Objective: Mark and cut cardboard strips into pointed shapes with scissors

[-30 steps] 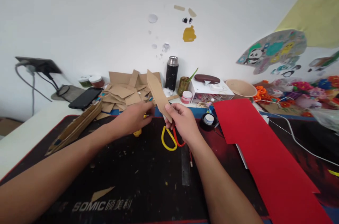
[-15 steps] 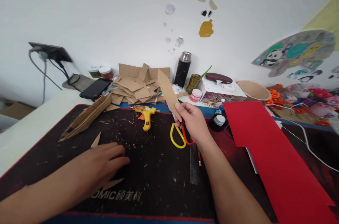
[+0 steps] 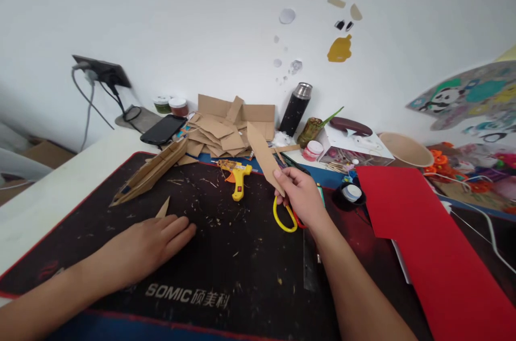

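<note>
My right hand [image 3: 300, 193] pinches a pointed cardboard strip [image 3: 264, 156] between thumb and fingers, its tip slanting up and away. Just under that hand show scissors with yellow and red handle loops [image 3: 285, 216]; their blades are hidden, and I cannot tell whether the hand grips them too. On the left, my left hand [image 3: 151, 244] rests low over the dark mat, fingers side by side and stretched to the right. A small pointed cardboard scrap [image 3: 163, 208] pokes out behind it. What lies beneath the palm is hidden.
A yellow glue gun [image 3: 238, 180] lies mid-mat. Left of it is a long folded cardboard piece [image 3: 151, 173]. Behind are a cardboard pile [image 3: 226, 129], a black phone [image 3: 163, 129], a dark flask [image 3: 296, 110] and a white box [image 3: 358, 142]. A red sheet [image 3: 423, 239] covers the right side.
The view has shifted, so everything sits further right. My left hand has slid left across the mat, and a second cardboard scrap in front of it is out of sight. My right hand keeps the strip.
</note>
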Motion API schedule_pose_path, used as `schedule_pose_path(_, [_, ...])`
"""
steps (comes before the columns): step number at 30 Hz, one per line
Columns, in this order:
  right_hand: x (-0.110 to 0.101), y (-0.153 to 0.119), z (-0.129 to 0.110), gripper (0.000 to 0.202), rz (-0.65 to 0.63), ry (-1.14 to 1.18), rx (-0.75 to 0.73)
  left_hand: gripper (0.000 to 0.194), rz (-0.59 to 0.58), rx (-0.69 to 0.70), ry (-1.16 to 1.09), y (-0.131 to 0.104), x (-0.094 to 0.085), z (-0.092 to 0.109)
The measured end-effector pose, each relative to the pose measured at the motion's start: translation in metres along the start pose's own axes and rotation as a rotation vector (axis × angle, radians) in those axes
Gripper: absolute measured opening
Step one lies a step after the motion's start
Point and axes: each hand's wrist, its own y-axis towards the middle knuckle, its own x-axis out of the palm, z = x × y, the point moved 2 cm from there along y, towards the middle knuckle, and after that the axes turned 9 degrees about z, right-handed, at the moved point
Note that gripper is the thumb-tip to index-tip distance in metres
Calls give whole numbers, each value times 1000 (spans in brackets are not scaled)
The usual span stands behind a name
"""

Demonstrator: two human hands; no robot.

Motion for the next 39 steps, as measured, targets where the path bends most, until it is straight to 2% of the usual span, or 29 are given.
schedule_pose_path(2, [0, 0, 0, 48, -4, 3, 9, 52, 8, -57, 46, -3, -3, -16])
schedule_pose_path(5, [1, -1, 0, 46, -9, 13, 15, 43, -84, -321, 164, -5, -5, -38])
schedule_pose_path(7, [1, -2, -1, 45, -9, 16, 12, 45, -155, -505, 244, -4, -5, -45])
schedule_pose_path(9, [2, -2, -2, 45, -5, 16, 5, 50, -195, -603, 255, -1, -2, -46])
schedule_pose_path(17, [3, -2, -1, 47, 3, 19, -2, 47, -161, -721, 18, 2, 11, -34])
schedule_pose_path(22, [2, -2, -3, 48, 22, 39, -18, 44, -192, -738, -111, 13, 8, -41])
schedule_pose_path(24, [1, -2, -4, 49, 42, 70, -20, 40, -177, -740, -139, 30, 3, -48])
schedule_pose_path(26, [-1, -2, -6, 51, 67, 112, -22, 37, -126, -722, -142, 56, -2, -57])
schedule_pose_path(30, [-9, 1, -9, 53, 132, 213, -44, 40, -67, -629, -146, 130, -6, -69])
schedule_pose_path(35, [-19, 8, -9, 57, 201, 305, -32, 31, -48, -435, -217, 228, 13, -66])
schedule_pose_path(37, [-21, 9, -9, 57, 203, 307, -31, 29, -53, -391, -234, 256, 24, -64])
schedule_pose_path(39, [-21, 9, -10, 55, 196, 303, -36, 33, -52, -362, -249, 274, 32, -64])
